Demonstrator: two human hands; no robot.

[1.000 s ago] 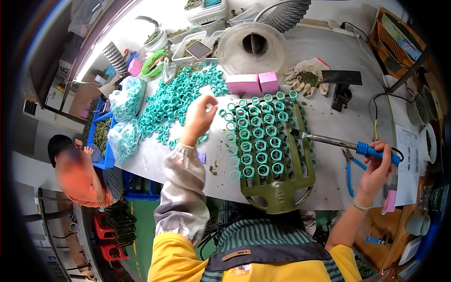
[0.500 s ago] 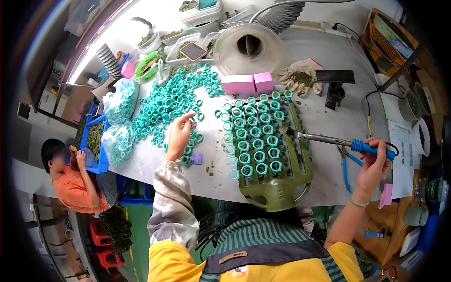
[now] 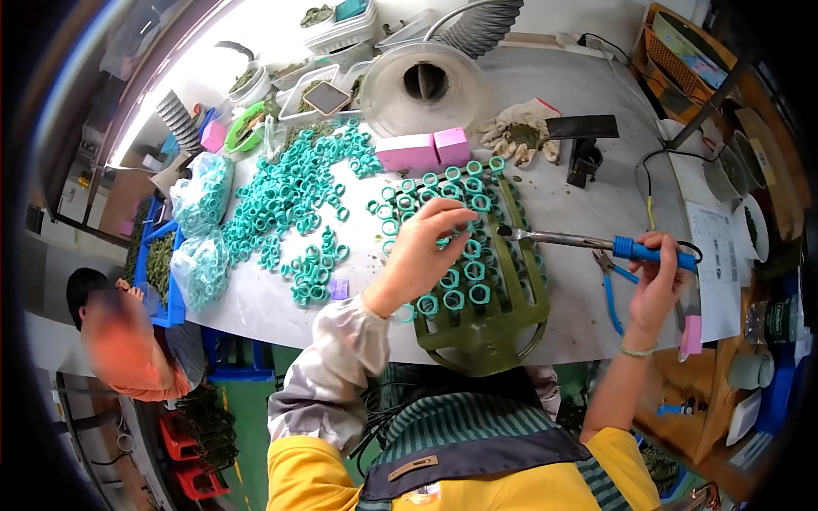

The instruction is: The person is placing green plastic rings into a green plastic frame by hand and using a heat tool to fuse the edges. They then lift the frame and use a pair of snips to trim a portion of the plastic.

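Observation:
My right hand (image 3: 654,285) grips the blue handle of a soldering iron (image 3: 584,241), whose dark tip points left over an olive-green slotted rack (image 3: 490,334). Rows of teal rings (image 3: 479,294) sit on that rack. Above its left part hovers my left hand (image 3: 417,255), thumb and fingers bent together; anything pinched there is too small to make out. The hand and wrist cover some of the rings beneath. To the left lies a big pile of loose teal rings (image 3: 281,192), with a smaller group near a purple block (image 3: 339,289).
Behind the rack stand pink blocks (image 3: 406,153), a clear funnel hood (image 3: 383,94), a glove (image 3: 521,132) and a black stand (image 3: 584,157). Blue-handled pliers (image 3: 610,294) lie right of the rack. Bagged rings (image 3: 202,268) rest at left. A person in orange (image 3: 128,349) sits beyond.
My left hand has moved right from the loose ring pile to over the rack. My right hand keeps its hold on the soldering iron. The whole view has shifted slightly.

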